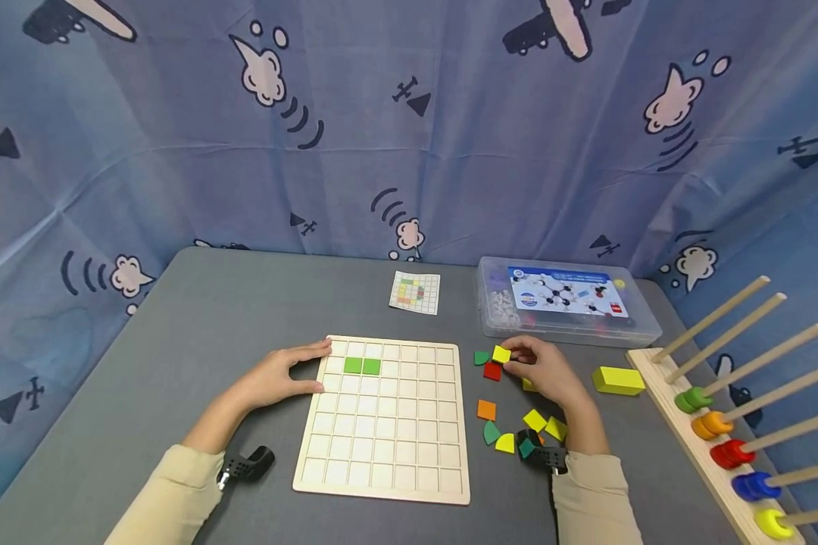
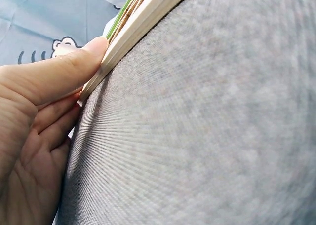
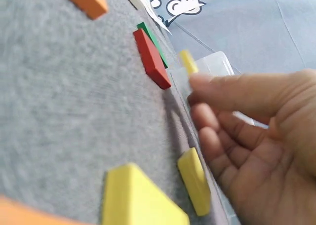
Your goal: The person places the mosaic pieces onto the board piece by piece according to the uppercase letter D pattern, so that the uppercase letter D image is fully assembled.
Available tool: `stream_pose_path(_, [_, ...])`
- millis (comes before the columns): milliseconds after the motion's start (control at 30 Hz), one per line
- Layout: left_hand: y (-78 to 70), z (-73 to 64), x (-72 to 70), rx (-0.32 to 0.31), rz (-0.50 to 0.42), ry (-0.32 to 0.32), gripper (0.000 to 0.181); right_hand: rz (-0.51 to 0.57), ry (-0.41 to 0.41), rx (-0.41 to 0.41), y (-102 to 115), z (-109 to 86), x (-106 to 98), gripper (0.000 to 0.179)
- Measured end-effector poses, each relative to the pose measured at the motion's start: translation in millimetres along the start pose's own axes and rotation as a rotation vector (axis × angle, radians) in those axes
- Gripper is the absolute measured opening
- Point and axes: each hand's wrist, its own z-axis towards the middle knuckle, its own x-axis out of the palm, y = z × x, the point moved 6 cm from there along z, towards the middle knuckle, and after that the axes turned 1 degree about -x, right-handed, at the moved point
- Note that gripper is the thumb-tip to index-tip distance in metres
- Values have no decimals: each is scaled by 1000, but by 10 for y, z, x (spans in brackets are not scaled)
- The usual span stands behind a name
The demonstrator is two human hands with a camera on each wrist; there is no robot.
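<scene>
My right hand (image 1: 544, 369) pinches a yellow square tile (image 1: 501, 354) between thumb and fingertips, just above a red tile (image 1: 492, 371) and a green quarter-round tile (image 1: 481, 358). In the right wrist view the held tile (image 3: 188, 62) is raised off the table. My left hand (image 1: 273, 378) touches the left edge of a wooden grid board (image 1: 388, 424), thumb and fingers spread along it. The left wrist view shows the thumb (image 2: 74, 69) against the board's edge (image 2: 143, 25). Two green square tiles (image 1: 362, 366) lie side by side in the board's second row.
Loose orange (image 1: 487, 409), yellow (image 1: 535, 420) and green tiles (image 1: 491, 433) lie right of the board. A small pattern card (image 1: 415, 293) lies behind it. Farther right are a clear plastic box (image 1: 566, 303), a yellow block (image 1: 618, 381) and a wooden peg rack with rings (image 1: 716, 446).
</scene>
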Motion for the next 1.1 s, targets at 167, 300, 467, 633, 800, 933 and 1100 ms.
stream_pose_path(167, [3, -2, 0, -1, 2, 1, 69, 26, 0, -35, 130, -4, -11, 30])
stream_pose_path(300, [1, -5, -3, 2, -5, -2, 69, 47, 5, -61, 251, -10, 14, 31])
stream_pose_path(467, [-2, 2, -2, 2, -1, 1, 69, 57, 12, -94, 389, -15, 83, 30])
stream_pose_path(633, [-4, 7, -1, -5, -8, 5, 69, 79, 23, -131, 554, -13, 176, 31])
stream_pose_path(800, [3, 8, -1, -9, -6, 3, 69, 106, 45, -176, 777, 4, 310, 30])
stream_pose_path(933, [3, 13, -4, -8, -5, -3, 69, 90, 76, -231, 964, 42, 463, 28])
stream_pose_path(1100, [10, 11, -4, -15, -10, -3, 69, 81, 138, -262, 1137, 123, 651, 27])
